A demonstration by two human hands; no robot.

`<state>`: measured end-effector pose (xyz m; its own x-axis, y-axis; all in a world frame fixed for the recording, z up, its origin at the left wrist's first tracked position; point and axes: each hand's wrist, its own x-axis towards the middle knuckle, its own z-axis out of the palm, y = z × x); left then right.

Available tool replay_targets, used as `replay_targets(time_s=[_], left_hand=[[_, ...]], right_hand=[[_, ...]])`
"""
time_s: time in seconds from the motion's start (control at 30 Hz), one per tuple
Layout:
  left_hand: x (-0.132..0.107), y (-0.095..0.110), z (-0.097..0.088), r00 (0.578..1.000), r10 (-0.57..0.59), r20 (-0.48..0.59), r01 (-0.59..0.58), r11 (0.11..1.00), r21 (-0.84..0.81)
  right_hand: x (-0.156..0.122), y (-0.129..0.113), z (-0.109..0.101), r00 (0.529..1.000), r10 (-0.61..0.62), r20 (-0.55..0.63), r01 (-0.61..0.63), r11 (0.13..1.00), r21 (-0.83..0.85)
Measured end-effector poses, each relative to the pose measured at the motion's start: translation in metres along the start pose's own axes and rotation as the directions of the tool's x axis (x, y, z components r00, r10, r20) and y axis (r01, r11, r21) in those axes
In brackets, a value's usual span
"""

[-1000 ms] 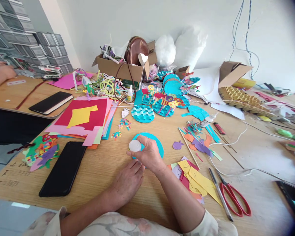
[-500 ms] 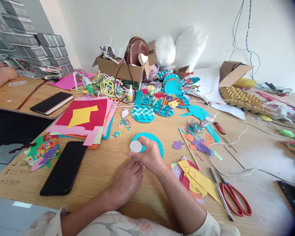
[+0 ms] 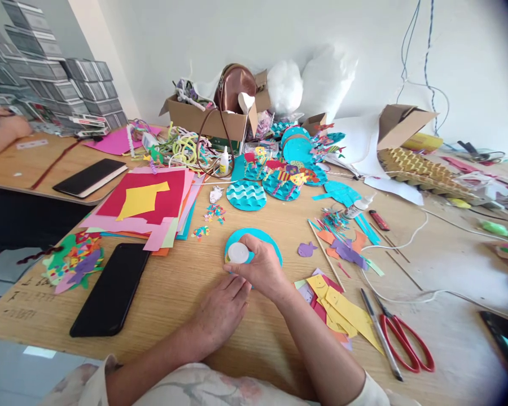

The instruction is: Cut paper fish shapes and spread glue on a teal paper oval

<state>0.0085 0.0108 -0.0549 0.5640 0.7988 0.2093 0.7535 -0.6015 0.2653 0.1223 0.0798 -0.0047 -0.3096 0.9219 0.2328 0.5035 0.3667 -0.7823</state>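
My right hand (image 3: pixel 260 268) is closed around a small white glue bottle (image 3: pixel 238 252), whose round base faces me, held tipped onto a teal paper disc (image 3: pixel 267 241) on the wooden table (image 3: pixel 178 287). My left hand (image 3: pixel 220 313) lies flat on the table just below the disc, fingers stretched out and together, holding nothing. A purple paper fish (image 3: pixel 306 249) lies right of the disc.
A black phone (image 3: pixel 112 287) and a stack of coloured paper (image 3: pixel 146 206) lie to the left. Yellow paper scraps (image 3: pixel 342 310), a pen (image 3: pixel 381 334) and red scissors (image 3: pixel 404 341) lie to the right. Finished teal discs (image 3: pixel 246 195), cardboard boxes (image 3: pixel 207 118) and cables sit behind. Another person's arm (image 3: pixel 2 129) rests far left.
My right hand with the glue bottle has shifted slightly to the right over the teal disc. The left hand stays put.
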Motion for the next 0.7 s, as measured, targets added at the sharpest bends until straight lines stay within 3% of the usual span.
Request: replay_targets(time_s=[0.2,0.53,0.7], left_hand=[[0.0001,0.0003,0.001,1.0,0.011,0.002,-0.011,1.0,0.023],[-0.0011,-0.0008,0.0047,0.999,0.025,-0.024,-0.024,0.998,0.055],[-0.0018,-0.0011,0.0038,0.997,0.046,-0.055,-0.041,0.996,0.082]], right_hand=[[0.0015,0.0021,0.0014,0.995,0.071,-0.068,-0.068,0.997,0.035],[0.003,0.0021,-0.0007,0.997,0.082,-0.007,-0.081,0.995,0.053],[0.0058,0.0045,-0.0057,0.988,0.148,-0.053,-0.137,0.976,0.171]])
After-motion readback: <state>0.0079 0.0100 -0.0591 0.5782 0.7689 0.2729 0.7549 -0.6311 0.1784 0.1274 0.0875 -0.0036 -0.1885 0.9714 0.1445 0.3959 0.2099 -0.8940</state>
